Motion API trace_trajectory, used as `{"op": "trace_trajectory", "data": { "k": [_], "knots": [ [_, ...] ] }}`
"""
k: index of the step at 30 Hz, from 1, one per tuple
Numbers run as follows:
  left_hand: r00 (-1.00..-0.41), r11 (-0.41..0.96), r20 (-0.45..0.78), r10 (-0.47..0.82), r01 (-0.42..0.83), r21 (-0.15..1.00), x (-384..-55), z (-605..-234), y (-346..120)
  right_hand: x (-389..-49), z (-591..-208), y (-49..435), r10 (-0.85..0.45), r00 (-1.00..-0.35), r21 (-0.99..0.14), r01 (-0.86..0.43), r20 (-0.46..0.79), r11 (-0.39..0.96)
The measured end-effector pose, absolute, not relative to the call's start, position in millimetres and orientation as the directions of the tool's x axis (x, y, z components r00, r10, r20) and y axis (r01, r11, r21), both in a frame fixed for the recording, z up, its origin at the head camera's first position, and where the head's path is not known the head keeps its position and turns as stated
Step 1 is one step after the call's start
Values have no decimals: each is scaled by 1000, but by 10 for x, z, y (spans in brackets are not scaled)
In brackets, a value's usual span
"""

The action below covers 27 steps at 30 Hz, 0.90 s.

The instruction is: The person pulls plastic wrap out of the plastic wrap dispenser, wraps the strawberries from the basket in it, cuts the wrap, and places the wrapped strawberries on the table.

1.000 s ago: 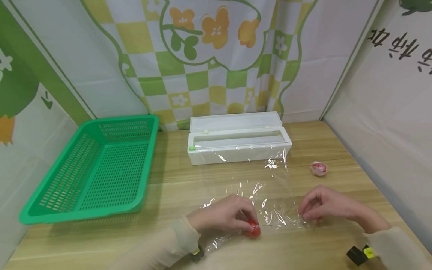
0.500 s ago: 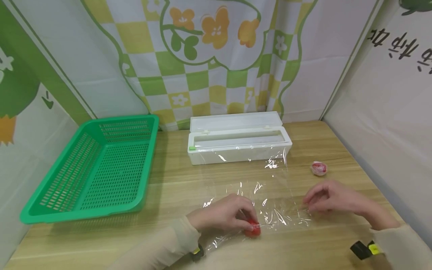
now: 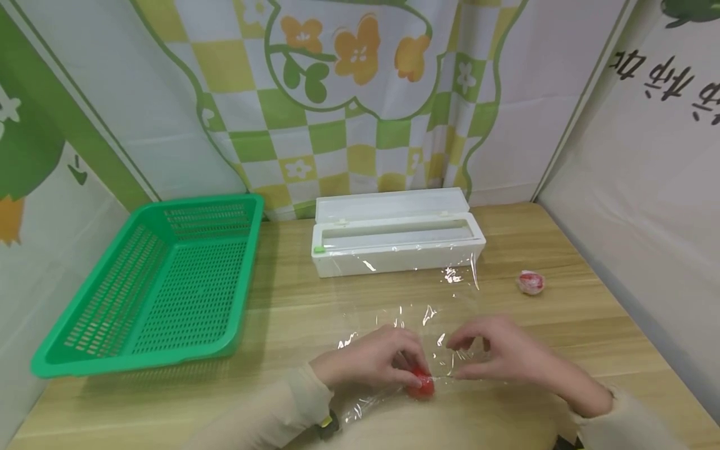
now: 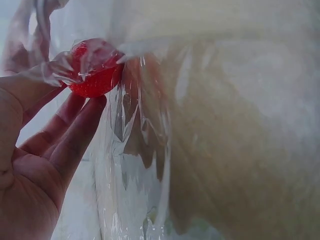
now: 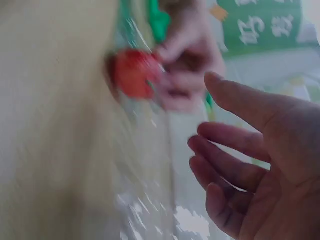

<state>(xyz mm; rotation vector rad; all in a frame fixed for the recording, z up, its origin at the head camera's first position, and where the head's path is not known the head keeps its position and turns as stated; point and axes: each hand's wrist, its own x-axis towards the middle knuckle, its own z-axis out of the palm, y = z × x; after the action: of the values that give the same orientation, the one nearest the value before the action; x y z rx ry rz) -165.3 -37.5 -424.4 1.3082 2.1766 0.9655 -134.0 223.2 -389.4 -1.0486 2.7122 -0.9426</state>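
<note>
My left hand [image 3: 374, 359] pinches a red, dotted fruit [image 3: 420, 383] that looks like a strawberry, with the edge of the cling film [image 3: 394, 300] over it. In the left wrist view, clear film drapes across the strawberry [image 4: 95, 70] and hangs in folds beside it. Just to its right is my right hand [image 3: 500, 350], thumb and fingers apart. The right wrist view shows nothing between those fingers. The film runs back over the table to a white cling film box [image 3: 399, 256], its lid raised.
A green plastic basket [image 3: 239, 312] stands on the left of the wooden table [image 3: 292, 300]. Farther right lies a small film-wrapped red thing [image 3: 531, 282]. Fabric panels [image 3: 360, 137] enclose the table at the back and sides.
My right hand has let go of the film's right corner and moved left, close to the strawberry. The left hand has kept its place and its hold.
</note>
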Motion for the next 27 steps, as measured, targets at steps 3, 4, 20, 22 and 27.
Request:
{"op": "trace_trajectory", "data": {
  "k": [3, 4, 20, 22, 27],
  "knots": [
    [-462, 305, 14, 887, 607, 734, -1665, -4255, -378, -1302, -3963, 2075, -649, -748, -539, -607, 139, 585],
    [-460, 303, 21, 888, 618, 725, -1670, -4257, -379, -1296, -3992, 2033, -651, -745, -530, -613, 143, 585],
    [-434, 273, 86, 897, 694, 666, -1690, -4268, -391, -1260, -4184, 1782, -610, -791, -600, -512, 51, 614],
    [-435, 271, 84, 897, 688, 673, -1690, -4270, -392, -1262, -4193, 1775, -607, -794, -606, -506, 49, 613],
    [-433, 269, 85, 897, 690, 672, -1689, -4261, -396, -1263, -4211, 1773, -603, -797, -625, -489, 35, 609]
  ]
}}
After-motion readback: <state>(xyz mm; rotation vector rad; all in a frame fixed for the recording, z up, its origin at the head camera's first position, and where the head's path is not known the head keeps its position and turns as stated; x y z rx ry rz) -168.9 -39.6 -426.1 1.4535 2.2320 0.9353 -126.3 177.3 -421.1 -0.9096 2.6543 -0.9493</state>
